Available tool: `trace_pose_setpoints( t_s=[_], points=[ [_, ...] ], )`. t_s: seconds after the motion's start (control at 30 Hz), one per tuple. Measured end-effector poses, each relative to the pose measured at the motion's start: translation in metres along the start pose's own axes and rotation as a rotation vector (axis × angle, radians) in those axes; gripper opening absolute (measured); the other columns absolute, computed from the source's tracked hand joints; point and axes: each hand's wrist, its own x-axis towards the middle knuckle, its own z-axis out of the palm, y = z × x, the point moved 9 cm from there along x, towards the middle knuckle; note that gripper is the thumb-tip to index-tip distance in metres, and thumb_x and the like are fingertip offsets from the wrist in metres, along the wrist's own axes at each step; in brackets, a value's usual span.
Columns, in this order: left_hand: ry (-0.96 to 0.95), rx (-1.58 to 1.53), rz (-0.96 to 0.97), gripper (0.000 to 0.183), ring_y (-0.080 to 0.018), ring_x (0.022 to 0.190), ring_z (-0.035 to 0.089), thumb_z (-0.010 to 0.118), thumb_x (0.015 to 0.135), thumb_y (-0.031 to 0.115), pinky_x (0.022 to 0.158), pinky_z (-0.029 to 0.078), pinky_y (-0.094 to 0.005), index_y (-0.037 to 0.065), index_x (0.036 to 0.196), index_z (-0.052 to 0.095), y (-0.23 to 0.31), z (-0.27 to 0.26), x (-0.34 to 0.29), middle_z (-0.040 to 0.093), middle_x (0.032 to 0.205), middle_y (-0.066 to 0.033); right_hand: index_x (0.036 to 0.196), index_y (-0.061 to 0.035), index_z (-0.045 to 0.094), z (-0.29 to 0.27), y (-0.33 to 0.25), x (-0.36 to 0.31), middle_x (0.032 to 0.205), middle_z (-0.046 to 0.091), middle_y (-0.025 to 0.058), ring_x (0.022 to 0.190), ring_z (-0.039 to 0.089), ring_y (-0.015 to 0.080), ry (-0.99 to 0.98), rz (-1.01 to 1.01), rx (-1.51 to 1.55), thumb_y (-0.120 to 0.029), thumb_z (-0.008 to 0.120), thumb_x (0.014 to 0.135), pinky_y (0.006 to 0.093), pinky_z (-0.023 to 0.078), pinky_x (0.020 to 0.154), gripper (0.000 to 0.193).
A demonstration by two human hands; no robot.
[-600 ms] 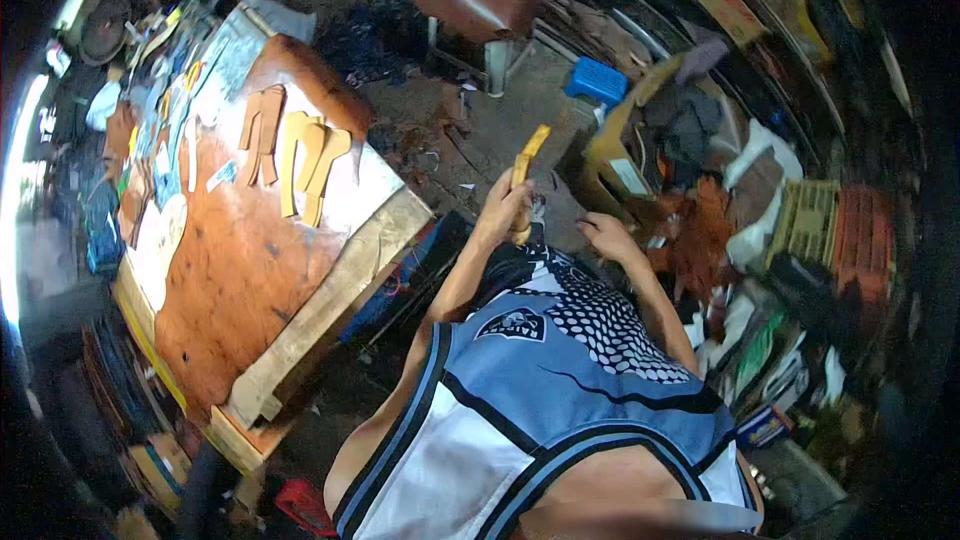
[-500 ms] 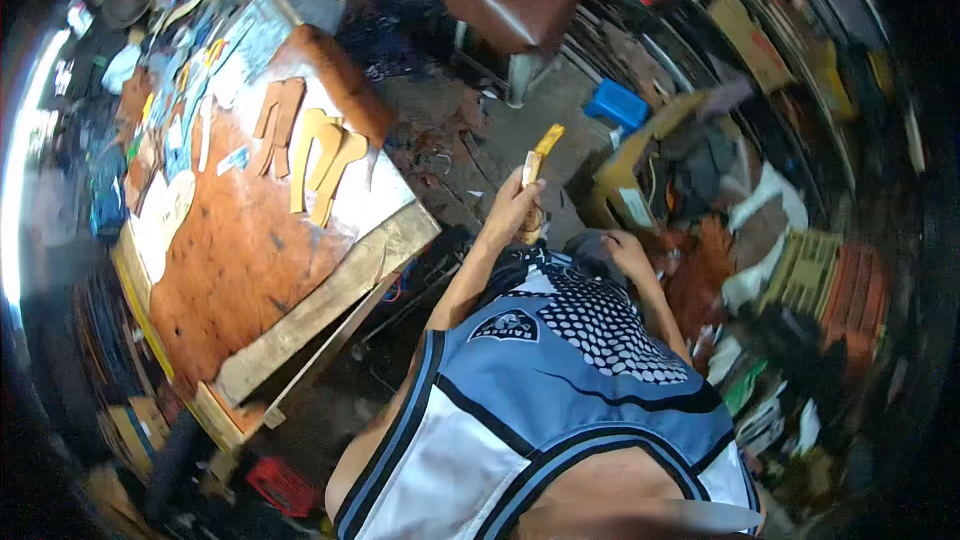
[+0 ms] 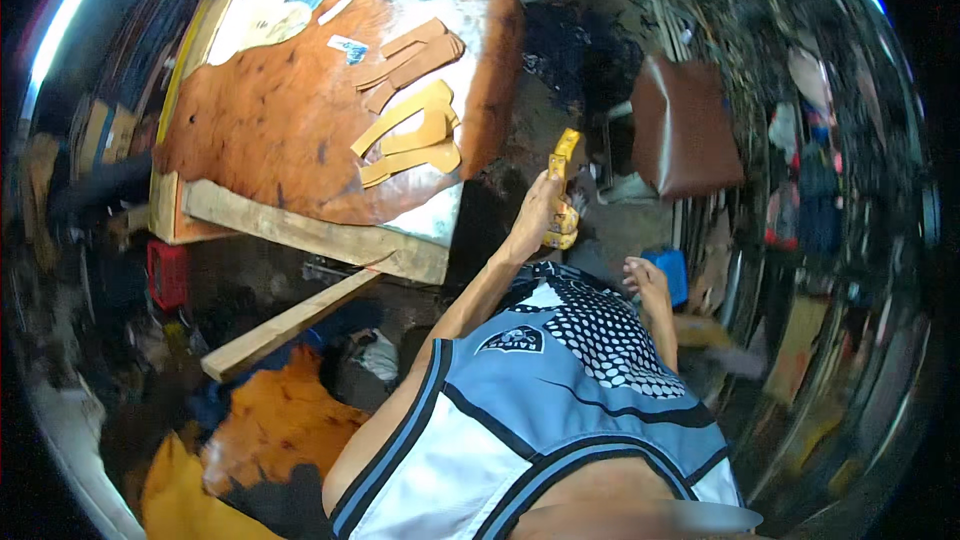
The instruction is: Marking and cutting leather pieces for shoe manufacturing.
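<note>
My left hand [image 3: 537, 205] is closed round a long yellow object [image 3: 563, 152] with dark marks. It sticks out above my fist, and its lower part bulges out beside my fingers; its exact kind is unclear. Away from my body on the right, my right hand [image 3: 649, 282] holds nothing, its fingers loosely bent and apart. To the left of my left hand, a large brown hide [image 3: 270, 130] covers much of the worktable. Cut yellow strap-like pieces [image 3: 425, 152] and cut brown leather pieces [image 3: 425, 60] lie towards the table's right side.
The table has a thick wooden front edge [image 3: 310, 230], with a slanting wooden beam [image 3: 290, 325] below it. A brown covered stool [image 3: 685, 130] stands ahead on the right. A blue container [image 3: 668, 275] is beyond my right hand. Orange-brown hide [image 3: 280, 415] lies low on the left.
My view has swung to the right, so the table and stool appear turned. My right hand has lifted away from dark material near my lap; my left still grips the yellow object.
</note>
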Motion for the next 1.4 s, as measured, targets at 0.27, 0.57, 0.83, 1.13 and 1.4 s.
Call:
trace_pose_setpoints(
  t_s=[0.27, 0.57, 0.83, 1.13, 1.4],
  points=[
    [0.179, 0.236, 0.407, 0.025, -0.0112, 0.080, 0.058, 0.050, 0.102, 0.026, 0.074, 0.050, -0.0269, 0.005, 0.114, 0.051, 0.068, 0.048, 0.134, 0.059, 0.090, -0.0043, 0.130, -0.0017, 0.058, 0.018, -0.218, 0.135, 0.105, 0.066, 0.0064, 0.074, 0.062, 0.0111, -0.397, -0.348, -0.317, -0.032, 0.055, 0.099, 0.0241, 0.051, 0.066, 0.043],
    [0.487, -0.156, 0.521, 0.028, -0.0147, 0.087, 0.068, 0.055, 0.100, 0.029, 0.067, 0.054, -0.0256, 0.007, 0.117, 0.051, 0.155, -0.007, 0.174, 0.068, 0.101, -0.0094, 0.127, -0.0001, 0.053, 0.126, -0.393, 0.240, 0.100, 0.067, 0.0069, 0.077, 0.064, 0.0091, -0.819, -0.472, -0.181, -0.013, 0.061, 0.095, 0.0202, 0.053, 0.057, 0.035],
    [0.570, -0.374, 0.577, 0.034, -0.0176, 0.095, 0.068, 0.052, 0.101, 0.024, 0.071, 0.057, -0.0274, 0.007, 0.130, 0.050, 0.236, -0.074, 0.228, 0.066, 0.116, -0.0114, 0.116, 0.0028, 0.062, 0.218, -0.491, 0.311, 0.086, 0.066, 0.0030, 0.065, 0.060, 0.0062, -1.055, -0.472, -0.300, -0.021, 0.056, 0.098, 0.0207, 0.051, 0.050, 0.031],
    [0.906, -0.093, 0.601, 0.033, -0.0140, 0.069, 0.068, 0.053, 0.101, 0.031, 0.053, 0.050, -0.0227, 0.000, 0.102, 0.064, 0.323, -0.161, 0.288, 0.070, 0.095, -0.0094, 0.100, -0.0009, 0.070, 0.315, -0.603, 0.396, 0.076, 0.066, 0.0140, 0.065, 0.064, 0.0269, -0.841, -1.017, -0.691, -0.026, 0.057, 0.095, 0.0372, 0.051, 0.064, 0.029],
    [1.677, 0.663, 0.545, 0.026, -0.0253, 0.074, 0.069, 0.062, 0.092, 0.018, 0.069, 0.053, -0.0349, -0.002, 0.105, 0.070, 0.332, -0.153, 0.193, 0.072, 0.087, -0.0178, 0.098, -0.0030, 0.073, 0.357, -0.645, 0.438, 0.086, 0.064, 0.0122, 0.079, 0.064, 0.0248, -0.849, -1.225, -0.628, -0.020, 0.066, 0.091, 0.0359, 0.050, 0.072, 0.020]
  ],
)
